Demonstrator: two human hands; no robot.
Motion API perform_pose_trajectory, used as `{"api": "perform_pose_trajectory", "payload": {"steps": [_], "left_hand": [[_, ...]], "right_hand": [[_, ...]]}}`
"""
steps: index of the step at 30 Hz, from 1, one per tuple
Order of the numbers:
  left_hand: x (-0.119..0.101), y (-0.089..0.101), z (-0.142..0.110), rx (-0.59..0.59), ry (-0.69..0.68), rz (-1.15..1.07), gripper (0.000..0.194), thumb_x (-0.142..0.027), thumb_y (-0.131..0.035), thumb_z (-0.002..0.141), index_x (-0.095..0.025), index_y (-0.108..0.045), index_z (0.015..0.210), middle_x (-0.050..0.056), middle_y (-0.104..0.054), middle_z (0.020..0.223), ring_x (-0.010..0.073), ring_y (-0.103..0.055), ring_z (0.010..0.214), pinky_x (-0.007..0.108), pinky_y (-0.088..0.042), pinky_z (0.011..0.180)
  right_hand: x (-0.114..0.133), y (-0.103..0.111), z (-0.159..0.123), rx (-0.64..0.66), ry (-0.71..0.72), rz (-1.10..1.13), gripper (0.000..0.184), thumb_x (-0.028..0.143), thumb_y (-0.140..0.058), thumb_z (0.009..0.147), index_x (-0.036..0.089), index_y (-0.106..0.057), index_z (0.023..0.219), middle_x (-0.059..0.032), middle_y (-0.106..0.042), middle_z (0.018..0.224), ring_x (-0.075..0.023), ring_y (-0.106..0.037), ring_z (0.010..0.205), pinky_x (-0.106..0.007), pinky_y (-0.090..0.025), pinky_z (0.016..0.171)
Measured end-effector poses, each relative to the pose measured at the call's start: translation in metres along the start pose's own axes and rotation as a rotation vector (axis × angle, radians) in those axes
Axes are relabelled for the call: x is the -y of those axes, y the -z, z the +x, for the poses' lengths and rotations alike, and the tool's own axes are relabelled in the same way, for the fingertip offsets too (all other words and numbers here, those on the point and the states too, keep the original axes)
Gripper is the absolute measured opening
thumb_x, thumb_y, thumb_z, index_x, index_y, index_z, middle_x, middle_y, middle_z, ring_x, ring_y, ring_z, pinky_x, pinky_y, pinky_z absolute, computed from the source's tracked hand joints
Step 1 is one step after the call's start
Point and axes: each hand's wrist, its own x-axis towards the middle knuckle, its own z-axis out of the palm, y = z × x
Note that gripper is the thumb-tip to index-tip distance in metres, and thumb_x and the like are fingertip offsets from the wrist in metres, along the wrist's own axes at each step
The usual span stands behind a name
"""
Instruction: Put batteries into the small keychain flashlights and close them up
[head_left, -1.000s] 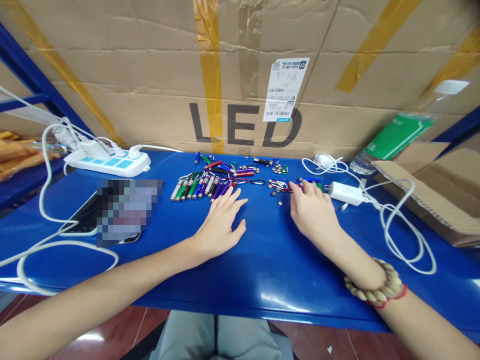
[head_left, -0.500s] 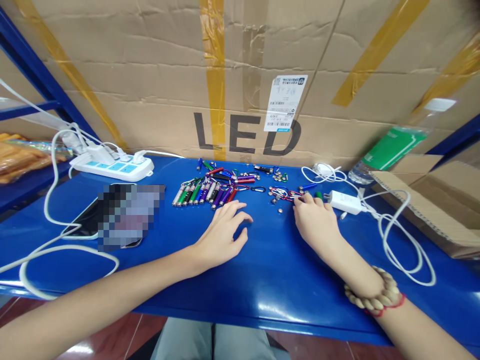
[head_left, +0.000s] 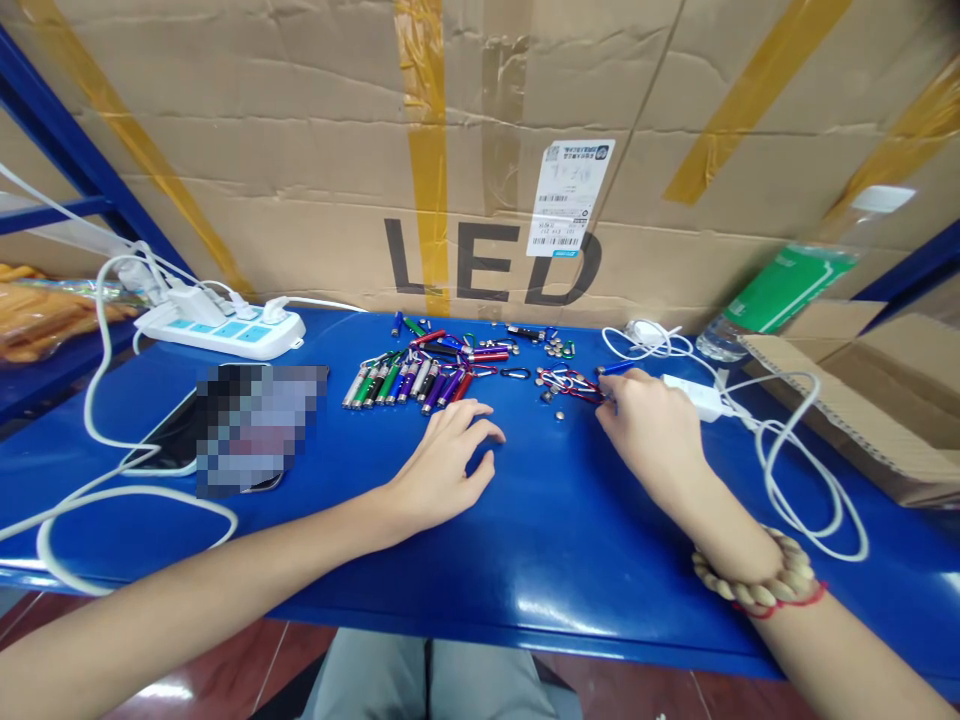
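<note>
My left hand [head_left: 448, 465] lies on the blue table with its fingers spread, just in front of a row of small coloured keychain flashlights [head_left: 406, 383]. Nothing is in it. To the right, my right hand [head_left: 651, 425] has its fingers curled down beside a cluster of red and silver carabiner clips [head_left: 562, 383]. Whatever its fingertips grip is hidden behind the hand. A blue tube [head_left: 615, 368] lies just beyond the knuckles. One loose button cell [head_left: 559, 415] sits left of this hand, and several more button cells [head_left: 555, 348] are scattered farther back.
A large cardboard box [head_left: 300, 150] stands along the back. Left are a white power strip [head_left: 225, 330] and phones [head_left: 172, 425]. On the right lie a white charger [head_left: 694, 398] with looped cables, a green-labelled bottle [head_left: 787, 285] and an open carton [head_left: 840, 420].
My right hand has shifted slightly right and its fingers have drawn in from the carabiners; it now covers the green piece seen beside it before. My left hand stays in place.
</note>
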Motion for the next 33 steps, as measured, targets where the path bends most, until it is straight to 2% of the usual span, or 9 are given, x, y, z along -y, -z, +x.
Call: {"api": "perform_pose_trajectory", "payload": {"steps": [3, 6, 9, 12, 14, 19, 23, 28, 33], "left_hand": [[-0.001, 0.001, 0.001, 0.014, 0.004, -0.024, 0.025, -0.015, -0.044, 0.081, -0.02, -0.052, 0.104, 0.008, -0.051, 0.117, 0.0222, -0.042, 0.116, 0.042, -0.035, 0.098], [0.0, 0.002, 0.002, 0.008, 0.016, -0.053, 0.038, -0.02, -0.046, 0.082, -0.02, -0.04, 0.121, 0.009, -0.05, 0.12, 0.0223, -0.043, 0.114, 0.042, -0.035, 0.098], [0.001, 0.001, 0.002, 0.001, -0.006, -0.08, 0.042, -0.025, -0.046, 0.085, -0.021, -0.035, 0.126, 0.009, -0.048, 0.122, 0.0222, -0.042, 0.115, 0.043, -0.034, 0.099], [0.002, 0.0, 0.001, 0.013, -0.036, -0.074, 0.028, -0.02, -0.04, 0.088, -0.019, -0.047, 0.115, 0.01, -0.049, 0.12, 0.0213, -0.043, 0.113, 0.04, -0.035, 0.099], [0.001, 0.0, 0.001, 0.017, -0.028, -0.058, 0.025, -0.017, -0.037, 0.089, -0.018, -0.052, 0.109, 0.009, -0.05, 0.118, 0.0209, -0.045, 0.111, 0.039, -0.037, 0.097], [0.0, 0.003, 0.003, 0.033, 0.027, -0.076, 0.021, -0.024, -0.035, 0.093, -0.02, -0.055, 0.1, 0.005, -0.054, 0.112, 0.0184, -0.047, 0.107, 0.036, -0.037, 0.095], [-0.002, 0.004, 0.005, 0.042, 0.058, -0.091, 0.021, -0.028, -0.034, 0.093, -0.019, -0.053, 0.088, 0.005, -0.055, 0.107, 0.0187, -0.048, 0.102, 0.037, -0.036, 0.093], [-0.003, 0.004, 0.004, 0.037, 0.072, -0.104, 0.022, -0.031, -0.033, 0.093, -0.018, -0.051, 0.091, 0.005, -0.055, 0.1, 0.0186, -0.049, 0.097, 0.037, -0.037, 0.09], [-0.003, 0.005, 0.004, 0.032, 0.075, -0.115, 0.021, -0.033, -0.034, 0.092, -0.019, -0.05, 0.091, 0.004, -0.055, 0.096, 0.0181, -0.049, 0.094, 0.036, -0.038, 0.088]], "right_hand": [[0.002, -0.001, 0.0, -0.22, 0.116, 0.211, 0.029, 0.013, -0.046, 0.082, 0.015, -0.062, 0.106, -0.0092, -0.065, 0.093, -0.0234, -0.06, 0.085, -0.033, -0.04, 0.071], [0.013, -0.004, -0.006, -0.35, 0.372, 0.529, 0.032, 0.015, -0.043, 0.087, 0.019, -0.057, 0.115, -0.0073, -0.065, 0.102, -0.0195, -0.059, 0.093, -0.032, -0.041, 0.078], [0.029, -0.005, -0.018, -0.275, 0.65, 0.787, 0.027, 0.019, -0.043, 0.09, 0.021, -0.056, 0.113, -0.0049, -0.065, 0.105, -0.0151, -0.058, 0.098, -0.031, -0.042, 0.085], [0.039, -0.002, -0.027, -0.191, 0.869, 0.857, 0.024, 0.019, -0.044, 0.09, 0.02, -0.057, 0.111, -0.0042, -0.064, 0.107, -0.0132, -0.057, 0.101, -0.028, -0.042, 0.085], [0.041, 0.0, -0.029, -0.169, 0.842, 0.839, 0.026, 0.021, -0.047, 0.089, 0.02, -0.056, 0.114, -0.0042, -0.063, 0.108, -0.013, -0.057, 0.1, -0.026, -0.044, 0.083], [0.029, -0.002, -0.02, -0.177, 0.447, 0.597, 0.025, 0.026, -0.06, 0.08, 0.021, -0.063, 0.105, -0.0031, -0.063, 0.102, -0.0159, -0.06, 0.092, -0.026, -0.048, 0.077], [0.019, -0.006, -0.014, -0.067, 0.256, 0.32, 0.021, 0.023, -0.059, 0.08, 0.02, -0.065, 0.1, -0.0045, -0.064, 0.1, -0.02, -0.06, 0.092, -0.027, -0.047, 0.067], [0.017, -0.006, -0.013, 0.049, 0.189, 0.18, 0.019, 0.02, -0.051, 0.085, 0.021, -0.068, 0.094, -0.0052, -0.066, 0.094, -0.0207, -0.061, 0.087, -0.026, -0.044, 0.06], [0.019, -0.006, -0.013, 0.043, 0.231, 0.264, 0.018, 0.018, -0.052, 0.084, 0.023, -0.069, 0.089, -0.0028, -0.068, 0.092, -0.0186, -0.062, 0.086, -0.024, -0.043, 0.061]]}}
